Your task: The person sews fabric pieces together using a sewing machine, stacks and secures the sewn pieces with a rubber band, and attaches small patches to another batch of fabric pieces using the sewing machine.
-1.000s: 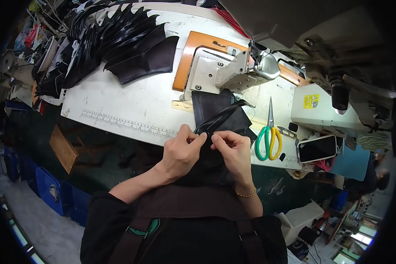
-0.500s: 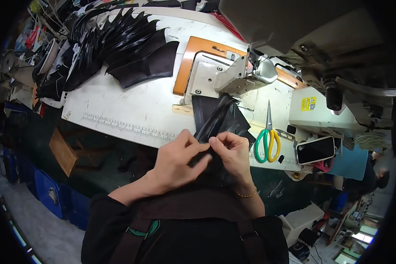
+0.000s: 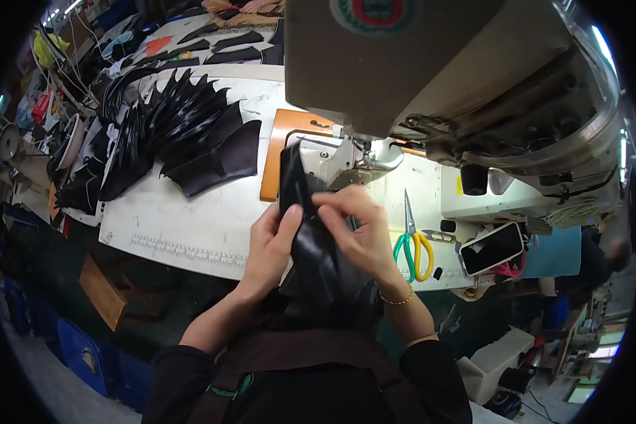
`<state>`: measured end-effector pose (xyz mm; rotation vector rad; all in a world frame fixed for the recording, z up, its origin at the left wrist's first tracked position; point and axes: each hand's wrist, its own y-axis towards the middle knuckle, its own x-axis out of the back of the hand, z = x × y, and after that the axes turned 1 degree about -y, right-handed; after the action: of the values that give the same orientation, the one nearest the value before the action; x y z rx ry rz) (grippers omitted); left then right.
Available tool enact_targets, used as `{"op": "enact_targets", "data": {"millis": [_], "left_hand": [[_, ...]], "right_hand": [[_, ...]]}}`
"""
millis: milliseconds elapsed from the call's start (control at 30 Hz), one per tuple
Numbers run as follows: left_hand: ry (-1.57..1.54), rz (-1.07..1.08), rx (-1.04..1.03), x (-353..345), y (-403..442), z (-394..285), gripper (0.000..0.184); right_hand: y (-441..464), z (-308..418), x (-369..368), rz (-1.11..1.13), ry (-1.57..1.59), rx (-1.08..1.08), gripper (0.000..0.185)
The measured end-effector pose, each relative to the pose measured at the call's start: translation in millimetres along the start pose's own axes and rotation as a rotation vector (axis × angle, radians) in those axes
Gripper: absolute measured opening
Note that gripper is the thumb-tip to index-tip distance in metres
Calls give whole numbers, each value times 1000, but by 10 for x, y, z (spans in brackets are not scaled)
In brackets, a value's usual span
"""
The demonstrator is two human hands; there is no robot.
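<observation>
A glossy black leather piece [image 3: 314, 247] hangs folded between my hands, in front of the sewing machine [image 3: 374, 78]. My left hand [image 3: 274, 237] grips its left edge, thumb on top and fingers behind. On the other side my right hand [image 3: 360, 230] pinches the piece near its upper part with bent fingers. The upper end of the leather stands up over the orange-edged machine bed [image 3: 277, 152]. Its lower end drapes toward the apron on my lap. Right of my right hand lie scissors [image 3: 411, 247] with green and yellow handles.
A fanned stack of black leather pieces [image 3: 212, 155] lies on the white table [image 3: 169, 219] at left. A phone [image 3: 492, 249] and a blue sheet [image 3: 555, 251] are at right. Another person's hands [image 3: 258, 6] appear at the far top.
The leather piece has come up and away from the machine bed toward me, and is turned more upright. My left hand now grips its left edge. The camera view has tilted upward.
</observation>
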<state>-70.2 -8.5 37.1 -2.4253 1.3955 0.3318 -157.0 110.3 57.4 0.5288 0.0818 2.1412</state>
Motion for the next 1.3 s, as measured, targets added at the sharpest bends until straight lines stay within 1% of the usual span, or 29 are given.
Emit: {"op": "enact_targets", "data": {"millis": [67,100,233,267,333,400,433,500,567,667,733,767,900,1067,1100,1233,1267,1300], "left_hand": [[83,52,-91,-147,204,-74,18],[85,60,-99,-222,300,-113,18],[267,95,-177,-522,617,-229,15],[267,103,-182,-552,672,-249,15],[295,148,-107,-549,771,-294,12],[322,184,-29,-541,836,-317,15],[323,183,-31,-560,847,-307,15],[204,138,-151,-614,841,-252,8],[81,94,-269,-659,829,-204,13],[98,86,-265,-651,820,-202,13],[112,74,-258,-639,813,-211,14],[111,73,-259,-640,813,-221,14],[54,97,-185,-661,794,-262,17],[7,127,-182,-644,782,-271,20],[6,129,-182,-651,781,-267,20],[-14,119,-178,-658,789,-269,21],[-14,120,-179,-658,787,-277,21],[-9,110,-172,-660,781,-290,20]], "right_hand": [[66,-22,21,-317,-173,252,11],[104,-28,41,-325,-173,259,11],[206,-76,169,-683,-231,181,22],[222,-121,196,-690,-234,184,22],[254,-294,219,-684,336,34,18],[291,-486,229,-626,905,-123,16],[306,-572,240,-626,907,-121,16],[313,-742,266,-649,1361,-163,14],[292,-906,311,-650,1814,-202,14],[217,-1137,376,-596,2499,-261,18],[130,-1279,428,-517,2953,-303,23],[180,-1229,421,-517,2953,-304,23],[278,-1076,400,-658,2893,-311,20],[285,-999,424,-831,2804,-306,18],[270,-997,428,-832,2803,-303,18],[194,-984,415,-780,3281,-434,17],[196,-999,430,-778,3281,-433,17],[190,-1036,463,-697,3237,-574,18]]}}
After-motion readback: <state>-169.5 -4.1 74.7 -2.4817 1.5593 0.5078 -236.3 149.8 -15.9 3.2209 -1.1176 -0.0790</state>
